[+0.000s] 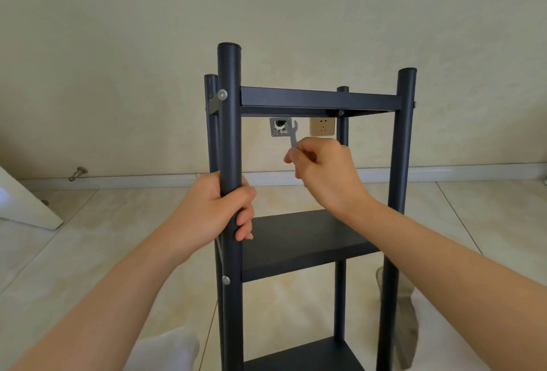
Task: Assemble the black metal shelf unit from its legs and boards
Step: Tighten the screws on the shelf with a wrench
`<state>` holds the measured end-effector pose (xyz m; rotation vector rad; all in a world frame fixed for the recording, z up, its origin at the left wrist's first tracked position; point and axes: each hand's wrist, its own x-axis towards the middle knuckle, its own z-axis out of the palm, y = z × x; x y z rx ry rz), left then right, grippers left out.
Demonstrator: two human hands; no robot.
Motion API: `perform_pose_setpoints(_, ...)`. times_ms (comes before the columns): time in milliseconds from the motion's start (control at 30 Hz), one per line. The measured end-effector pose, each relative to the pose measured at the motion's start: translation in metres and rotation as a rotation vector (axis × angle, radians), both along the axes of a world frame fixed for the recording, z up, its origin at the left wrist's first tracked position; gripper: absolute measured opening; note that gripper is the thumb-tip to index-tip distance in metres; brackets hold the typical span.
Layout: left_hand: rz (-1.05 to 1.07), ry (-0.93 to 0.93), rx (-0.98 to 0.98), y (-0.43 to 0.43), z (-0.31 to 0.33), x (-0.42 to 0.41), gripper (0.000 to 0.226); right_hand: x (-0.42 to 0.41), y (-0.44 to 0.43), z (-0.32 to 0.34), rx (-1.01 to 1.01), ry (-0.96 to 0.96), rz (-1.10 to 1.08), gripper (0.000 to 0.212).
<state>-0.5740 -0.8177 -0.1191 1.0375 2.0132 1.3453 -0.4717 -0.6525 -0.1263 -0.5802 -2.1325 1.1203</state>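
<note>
The black metal shelf unit [319, 101] stands upright in front of me on its round legs, with a top board, a middle board [299, 240] and a lower board [302, 356] in place. My left hand [216, 211] grips the near left leg [229, 122] between the top and middle boards. My right hand [322, 166] is raised under the top board and pinches a small flat silver wrench [293, 134], its open jaw pointing up. Silver bolt heads [222, 94] show on the near left leg.
A beige wall stands close behind the shelf, with a gold socket plate [322, 126] and an open metal wall box [279, 127]. A white door edge [23, 205] and a door stop [78, 173] lie at the left. My white-socked foot [168, 353] rests on the tiled floor.
</note>
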Motion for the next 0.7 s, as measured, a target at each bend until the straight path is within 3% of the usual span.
perform_pose_setpoints(167, -0.002, 0.009, -0.007, 0.0, -0.001, -0.008, 0.025, 0.023, 0.017, -0.006, 0.015, -0.095, -0.022, 0.027)
perform_pose_setpoints(400, -0.006, 0.024, -0.009, -0.001, -0.002, -0.015, 0.025, 0.044, 0.05, -0.025, 0.275, -0.215, -0.242, 0.022)
perform_pose_setpoints(700, -0.022, 0.045, -0.01, -0.002, -0.003, -0.017, 0.025, 0.06, 0.083, -0.018, 0.144, -0.153, -0.411, 0.02)
